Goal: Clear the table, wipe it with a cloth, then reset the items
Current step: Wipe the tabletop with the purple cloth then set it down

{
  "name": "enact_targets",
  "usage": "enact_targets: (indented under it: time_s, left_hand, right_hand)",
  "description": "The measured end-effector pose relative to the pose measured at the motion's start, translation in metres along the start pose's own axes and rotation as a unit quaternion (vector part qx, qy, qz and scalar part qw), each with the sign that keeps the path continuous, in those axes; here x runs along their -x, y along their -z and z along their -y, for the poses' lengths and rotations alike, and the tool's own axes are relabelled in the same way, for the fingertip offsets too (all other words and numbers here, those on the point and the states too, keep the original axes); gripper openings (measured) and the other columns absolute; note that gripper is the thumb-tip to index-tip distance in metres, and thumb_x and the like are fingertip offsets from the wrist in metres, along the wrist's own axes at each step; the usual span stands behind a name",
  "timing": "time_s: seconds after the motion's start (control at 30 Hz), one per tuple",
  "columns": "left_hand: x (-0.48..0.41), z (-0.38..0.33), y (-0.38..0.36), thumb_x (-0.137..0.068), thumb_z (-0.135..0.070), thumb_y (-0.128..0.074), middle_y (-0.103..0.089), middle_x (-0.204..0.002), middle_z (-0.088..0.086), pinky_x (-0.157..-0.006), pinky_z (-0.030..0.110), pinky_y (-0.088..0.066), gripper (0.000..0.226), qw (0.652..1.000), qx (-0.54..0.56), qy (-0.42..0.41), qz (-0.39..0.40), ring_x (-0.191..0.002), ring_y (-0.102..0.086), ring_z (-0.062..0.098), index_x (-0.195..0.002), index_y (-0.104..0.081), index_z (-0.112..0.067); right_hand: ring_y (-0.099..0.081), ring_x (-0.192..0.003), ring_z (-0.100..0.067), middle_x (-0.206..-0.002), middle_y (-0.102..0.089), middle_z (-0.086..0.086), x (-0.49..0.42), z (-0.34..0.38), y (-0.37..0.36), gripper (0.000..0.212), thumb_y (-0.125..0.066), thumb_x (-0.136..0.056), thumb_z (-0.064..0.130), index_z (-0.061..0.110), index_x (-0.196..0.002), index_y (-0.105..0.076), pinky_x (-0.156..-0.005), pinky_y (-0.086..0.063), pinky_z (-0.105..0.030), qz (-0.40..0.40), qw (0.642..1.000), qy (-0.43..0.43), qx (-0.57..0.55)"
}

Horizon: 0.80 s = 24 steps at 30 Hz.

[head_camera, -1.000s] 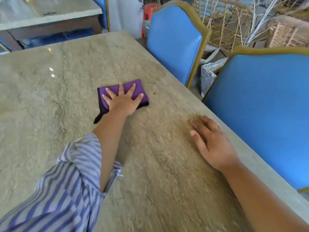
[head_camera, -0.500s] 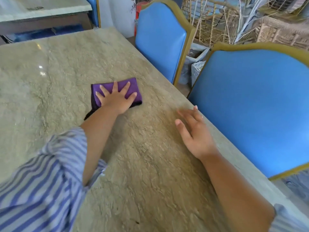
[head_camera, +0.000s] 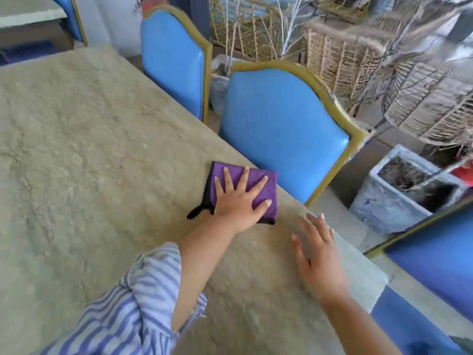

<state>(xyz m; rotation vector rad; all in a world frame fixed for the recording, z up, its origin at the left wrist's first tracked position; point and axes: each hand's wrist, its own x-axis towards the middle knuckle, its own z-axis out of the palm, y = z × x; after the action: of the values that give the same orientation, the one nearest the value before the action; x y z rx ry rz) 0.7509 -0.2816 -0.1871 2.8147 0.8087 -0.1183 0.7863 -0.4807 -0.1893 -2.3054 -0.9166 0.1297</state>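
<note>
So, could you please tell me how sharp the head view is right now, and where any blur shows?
Head view: motion blur smears the wicker furniture at top right and the right hand. The left hand, flat on the purple cloth, is sharper. The table grain looks soft. The light is even, with no harsh glare on the tabletop.

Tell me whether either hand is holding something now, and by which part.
Nothing is gripped. The left hand presses flat, fingers spread, on the top face of the folded purple cloth on the table. The right hand is open and holds nothing.
</note>
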Motion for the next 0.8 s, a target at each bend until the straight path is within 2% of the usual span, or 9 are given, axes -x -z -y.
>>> enact_targets:
  time_s: [0.1,0.27,0.47,0.6,0.8]
  left_hand:
    - [0.021,-0.045,-0.011,-0.090,-0.064,-0.026,0.011,-0.159,-0.001,-0.110,0.061,0.013,0.063,0.999,0.005,-0.033,0.013,-0.141,0.017,0.045,-0.146,-0.001,-0.048]
    - [0.076,-0.111,-0.028,-0.090,-0.064,-0.031,0.012,-0.159,-0.001,-0.109,0.061,0.015,0.064,0.992,0.004,-0.119,0.034,-0.140,0.019,0.046,-0.146,-0.003,-0.048]
    - [0.153,-0.089,-0.038,-0.080,-0.069,-0.014,0.008,-0.159,-0.007,-0.113,0.058,0.011,0.067,0.971,-0.046,-0.232,0.038,-0.142,0.016,0.044,-0.143,-0.001,-0.051]
    - [0.189,-0.049,-0.035,-0.080,-0.072,-0.017,0.004,-0.159,-0.011,-0.114,0.053,0.012,0.067,0.974,-0.043,-0.220,0.031,-0.143,0.013,0.041,-0.143,-0.005,-0.052]
    - [0.231,0.007,-0.027,-0.080,-0.074,-0.012,0.015,-0.157,-0.014,-0.115,0.050,0.013,0.066,0.985,-0.053,-0.157,0.038,-0.142,0.020,0.036,-0.137,0.015,-0.056]
  right_hand:
    - [-0.019,-0.143,-0.025,-0.144,-0.043,-0.011,0.028,-0.017,0.019,0.041,-0.048,-0.094,0.023,0.008,-0.132,-0.050,-0.118,-0.017,-0.045,-0.019,0.999,-0.047,-0.017]
    - [-0.018,-0.144,-0.021,-0.147,-0.039,-0.007,0.073,-0.037,0.042,0.040,-0.045,-0.096,0.017,0.013,-0.136,-0.047,-0.117,-0.020,-0.047,-0.056,0.992,-0.108,-0.035]
    - [-0.018,-0.144,-0.020,-0.149,-0.035,-0.003,0.112,-0.028,0.042,0.044,-0.036,-0.097,0.034,0.019,-0.137,-0.044,-0.116,-0.021,-0.047,-0.036,0.993,-0.108,-0.037]
    - [-0.015,-0.145,-0.023,-0.150,-0.033,-0.007,0.129,-0.006,0.026,0.053,-0.030,-0.091,0.043,0.021,-0.137,-0.044,-0.119,-0.013,-0.042,0.004,0.997,-0.070,-0.019]
    - [-0.006,-0.146,-0.020,-0.154,-0.026,-0.005,0.154,0.040,-0.002,0.044,-0.037,-0.098,0.032,0.024,-0.141,-0.037,-0.118,-0.003,-0.036,0.058,0.998,-0.022,-0.020]
